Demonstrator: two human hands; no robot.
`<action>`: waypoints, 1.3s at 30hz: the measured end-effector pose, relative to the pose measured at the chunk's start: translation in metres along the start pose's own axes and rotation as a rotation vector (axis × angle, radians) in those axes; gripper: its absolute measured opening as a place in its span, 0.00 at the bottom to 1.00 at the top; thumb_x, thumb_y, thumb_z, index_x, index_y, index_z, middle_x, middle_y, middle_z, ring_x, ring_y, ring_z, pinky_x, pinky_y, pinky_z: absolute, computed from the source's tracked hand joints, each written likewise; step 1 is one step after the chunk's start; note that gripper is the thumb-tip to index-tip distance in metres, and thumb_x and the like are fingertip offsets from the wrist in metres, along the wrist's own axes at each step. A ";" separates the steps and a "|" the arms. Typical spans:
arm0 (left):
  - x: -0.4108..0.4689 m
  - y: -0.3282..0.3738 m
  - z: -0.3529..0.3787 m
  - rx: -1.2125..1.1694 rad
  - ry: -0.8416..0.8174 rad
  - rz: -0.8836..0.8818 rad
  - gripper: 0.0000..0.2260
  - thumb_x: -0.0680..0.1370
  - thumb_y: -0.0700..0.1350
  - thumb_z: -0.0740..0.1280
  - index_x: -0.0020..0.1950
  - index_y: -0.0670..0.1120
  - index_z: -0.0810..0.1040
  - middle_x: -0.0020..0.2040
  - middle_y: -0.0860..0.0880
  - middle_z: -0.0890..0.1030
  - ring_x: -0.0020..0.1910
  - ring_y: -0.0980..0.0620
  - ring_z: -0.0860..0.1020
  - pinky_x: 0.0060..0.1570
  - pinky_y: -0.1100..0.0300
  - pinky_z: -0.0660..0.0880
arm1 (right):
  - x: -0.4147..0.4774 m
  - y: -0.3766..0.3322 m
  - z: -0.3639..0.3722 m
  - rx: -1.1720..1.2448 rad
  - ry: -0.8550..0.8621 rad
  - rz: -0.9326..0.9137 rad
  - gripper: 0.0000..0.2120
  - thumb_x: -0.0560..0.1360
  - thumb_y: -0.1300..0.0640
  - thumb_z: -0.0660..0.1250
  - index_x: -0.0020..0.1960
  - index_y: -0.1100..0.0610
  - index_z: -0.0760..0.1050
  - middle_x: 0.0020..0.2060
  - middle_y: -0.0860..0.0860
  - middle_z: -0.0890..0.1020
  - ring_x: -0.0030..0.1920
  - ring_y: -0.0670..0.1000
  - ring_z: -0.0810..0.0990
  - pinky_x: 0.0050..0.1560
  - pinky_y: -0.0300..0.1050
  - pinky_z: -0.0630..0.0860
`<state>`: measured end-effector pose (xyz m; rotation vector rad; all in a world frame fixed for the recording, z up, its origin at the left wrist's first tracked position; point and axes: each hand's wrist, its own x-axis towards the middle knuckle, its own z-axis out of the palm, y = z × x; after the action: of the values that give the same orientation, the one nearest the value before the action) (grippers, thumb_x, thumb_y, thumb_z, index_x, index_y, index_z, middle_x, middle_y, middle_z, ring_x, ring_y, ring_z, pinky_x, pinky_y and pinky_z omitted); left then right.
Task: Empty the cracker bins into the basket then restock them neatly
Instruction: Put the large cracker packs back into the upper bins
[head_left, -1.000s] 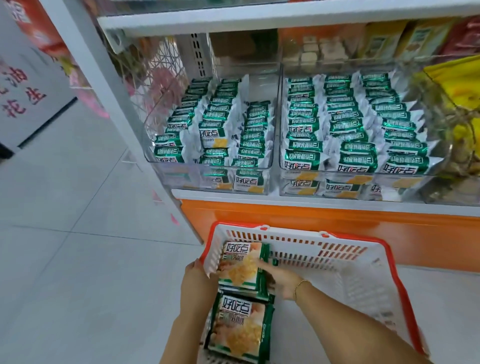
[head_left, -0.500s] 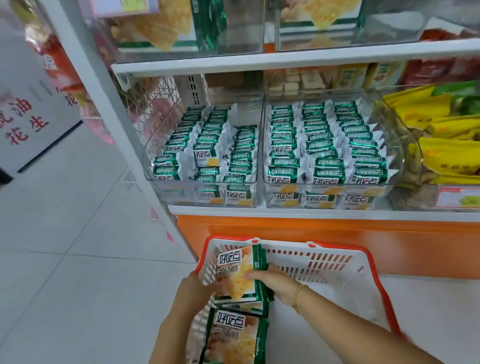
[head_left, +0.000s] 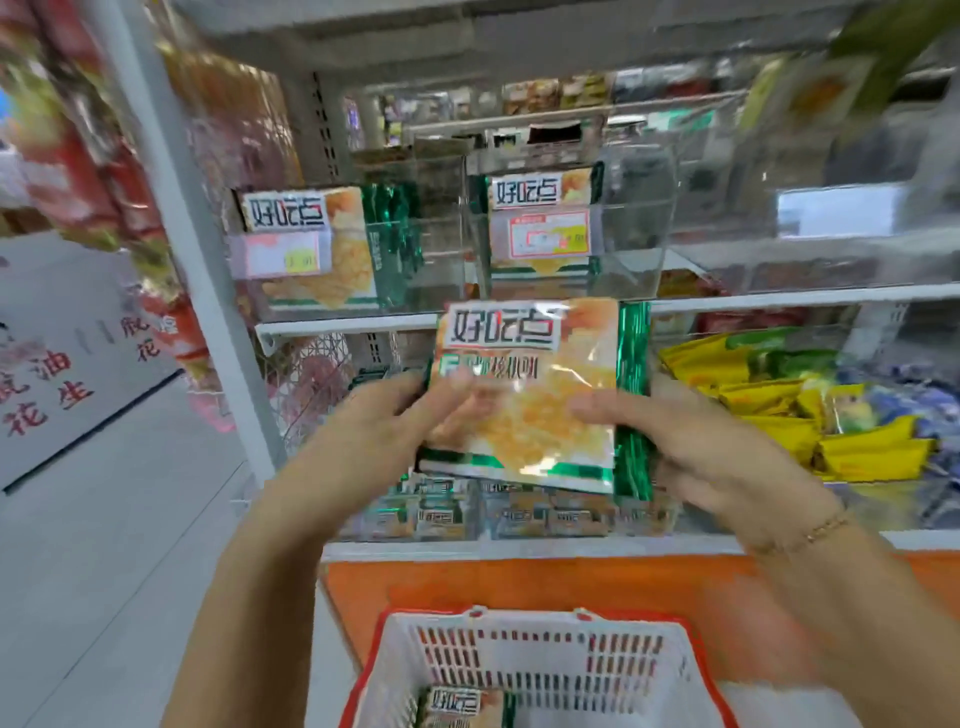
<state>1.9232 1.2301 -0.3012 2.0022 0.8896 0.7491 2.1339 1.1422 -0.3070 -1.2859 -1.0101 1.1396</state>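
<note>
Cracker pack stack (head_left: 524, 395) is mid-air, above basket (head_left: 519, 649) and just below R bin (head_left: 639, 223) on the upper shelf. L hand (head_left: 363, 436) and R hand (head_left: 696, 452) both clamp the stack's sides, thumbs on the front face.

Step prob. restock. To do it well: keep stack squared, clear the bin lip, labels fwd, line up w/ bin pack (head_left: 540, 192).

Packs are flat rect., glossy slippery film, crinkly green foil edges. Bin is rigid clear acrylic. Basket is white slotted plastic w/ red rim, and one basket pack (head_left: 462, 706) shows inside.
</note>
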 end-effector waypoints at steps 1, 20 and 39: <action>0.011 0.016 -0.005 0.008 0.019 0.055 0.29 0.67 0.74 0.60 0.46 0.51 0.82 0.36 0.57 0.79 0.40 0.54 0.76 0.52 0.54 0.68 | 0.000 -0.019 -0.004 -0.026 0.022 -0.079 0.22 0.53 0.53 0.76 0.46 0.56 0.80 0.38 0.45 0.85 0.39 0.43 0.83 0.41 0.37 0.78; 0.131 0.053 -0.032 0.674 0.265 0.090 0.25 0.79 0.50 0.63 0.75 0.45 0.63 0.74 0.46 0.65 0.66 0.46 0.71 0.62 0.53 0.69 | 0.148 -0.188 -0.047 -0.196 0.206 -0.025 0.06 0.74 0.59 0.69 0.49 0.60 0.75 0.36 0.57 0.85 0.37 0.54 0.85 0.34 0.48 0.81; 0.118 0.042 -0.022 0.672 0.301 0.144 0.30 0.79 0.50 0.66 0.77 0.46 0.58 0.75 0.48 0.64 0.72 0.48 0.64 0.69 0.53 0.63 | 0.146 -0.165 -0.028 -1.260 0.238 0.097 0.33 0.78 0.46 0.65 0.74 0.65 0.62 0.74 0.60 0.63 0.72 0.60 0.64 0.67 0.51 0.66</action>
<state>1.9877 1.3150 -0.2323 2.6018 1.3111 0.9335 2.1973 1.2882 -0.1521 -2.3813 -1.5516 0.2849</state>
